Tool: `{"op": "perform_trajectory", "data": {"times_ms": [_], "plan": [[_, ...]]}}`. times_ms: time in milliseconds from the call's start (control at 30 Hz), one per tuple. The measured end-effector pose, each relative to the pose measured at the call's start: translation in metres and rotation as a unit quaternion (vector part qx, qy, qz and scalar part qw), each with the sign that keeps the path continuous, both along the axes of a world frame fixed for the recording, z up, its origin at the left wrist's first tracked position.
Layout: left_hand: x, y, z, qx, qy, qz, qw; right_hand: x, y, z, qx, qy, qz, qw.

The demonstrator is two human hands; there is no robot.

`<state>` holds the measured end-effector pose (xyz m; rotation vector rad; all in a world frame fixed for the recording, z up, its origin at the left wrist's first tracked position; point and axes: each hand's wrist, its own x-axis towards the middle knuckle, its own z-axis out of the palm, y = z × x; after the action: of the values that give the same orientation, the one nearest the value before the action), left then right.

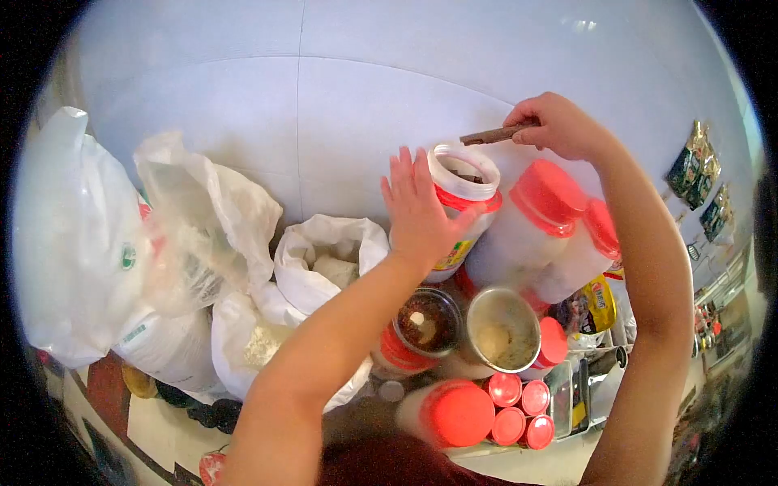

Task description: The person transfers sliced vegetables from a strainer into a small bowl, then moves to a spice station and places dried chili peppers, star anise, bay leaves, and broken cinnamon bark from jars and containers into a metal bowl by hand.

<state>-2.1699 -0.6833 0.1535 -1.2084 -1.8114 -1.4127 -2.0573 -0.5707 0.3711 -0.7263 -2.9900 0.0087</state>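
My left hand (425,206) lies against the side of an open plastic jar (463,188) with a white threaded rim and a red band, its fingers stretched out. Dark brown pieces show inside the jar's mouth. Above and to the right of that mouth, my right hand (555,125) pinches a brown, bark-like stick (496,135), which points left over the rim. Just right of the jar stands a large container with a red lid (549,194).
Open white sacks (320,267) and plastic bags (77,243) stand at the left. Nearer me are a jar of dark spice (425,324), a metal canister (502,330) and several red-lidded jars (508,425). Packets (695,166) hang at the right.
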Motion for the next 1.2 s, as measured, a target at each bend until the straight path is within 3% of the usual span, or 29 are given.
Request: {"op": "perform_trajectory", "data": {"times_ms": [33, 100, 133, 200, 267, 300, 333, 400, 500, 567, 600, 633, 767, 833, 900, 1033, 1200], "plan": [[-0.004, -0.007, 0.012, 0.002, 0.004, 0.001, 1.0, 0.009, -0.007, 0.0, -0.028, 0.04, -0.002, 0.999], [-0.013, -0.018, 0.041, 0.109, 0.159, -0.038, 0.981, 0.024, -0.02, -0.005, -0.056, 0.081, -0.006, 0.995], [-0.012, -0.022, 0.048, 0.11, 0.161, -0.039, 0.98, 0.03, -0.026, -0.01, -0.095, 0.093, 0.037, 0.99], [-0.01, -0.03, 0.062, -0.034, 0.177, -0.176, 0.968, 0.038, -0.039, -0.022, -0.129, 0.113, 0.082, 0.982], [0.006, -0.044, 0.066, -0.042, 0.142, -0.189, 0.971, 0.041, -0.05, -0.044, -0.304, 0.335, 0.07, 0.889], [0.018, -0.056, 0.067, -0.063, 0.016, -0.23, 0.971, 0.039, -0.053, -0.056, -0.41, 0.4, 0.033, 0.819], [0.027, -0.065, 0.065, -0.082, -0.111, -0.266, 0.954, 0.042, -0.062, -0.063, -0.409, 0.402, 0.034, 0.819], [0.04, -0.073, 0.051, -0.046, -0.126, -0.291, 0.947, 0.047, -0.088, -0.077, -0.346, 0.277, -0.028, 0.896], [0.056, -0.079, 0.027, 0.031, -0.153, -0.352, 0.923, 0.051, -0.1, -0.112, -0.24, 0.291, 0.06, 0.924], [0.064, -0.09, 0.018, 0.07, -0.163, -0.389, 0.904, 0.055, -0.105, -0.121, -0.284, 0.283, 0.06, 0.914], [0.066, -0.099, 0.017, 0.02, -0.216, -0.408, 0.887, 0.057, -0.106, -0.124, -0.324, 0.274, 0.061, 0.903], [0.068, -0.107, 0.016, -0.029, -0.268, -0.424, 0.864, 0.059, -0.107, -0.13, -0.325, 0.275, 0.061, 0.903], [0.075, -0.117, 0.006, -0.026, -0.316, -0.445, 0.837, 0.063, -0.111, -0.146, -0.334, 0.277, 0.101, 0.895], [0.082, -0.124, 0.009, 0.001, -0.388, -0.473, 0.791, 0.064, -0.112, -0.153, -0.338, 0.264, 0.101, 0.898], [0.085, -0.13, 0.011, -0.008, -0.412, -0.482, 0.773, 0.065, -0.114, -0.16, -0.424, 0.272, 0.113, 0.857], [0.088, -0.137, 0.011, -0.001, -0.461, -0.522, 0.717, 0.067, -0.122, -0.158, -0.405, 0.275, 0.14, 0.86], [0.083, -0.137, 0.007, 0.002, -0.484, -0.496, 0.721, 0.069, -0.122, -0.172, -0.499, 0.291, 0.138, 0.805]]}}
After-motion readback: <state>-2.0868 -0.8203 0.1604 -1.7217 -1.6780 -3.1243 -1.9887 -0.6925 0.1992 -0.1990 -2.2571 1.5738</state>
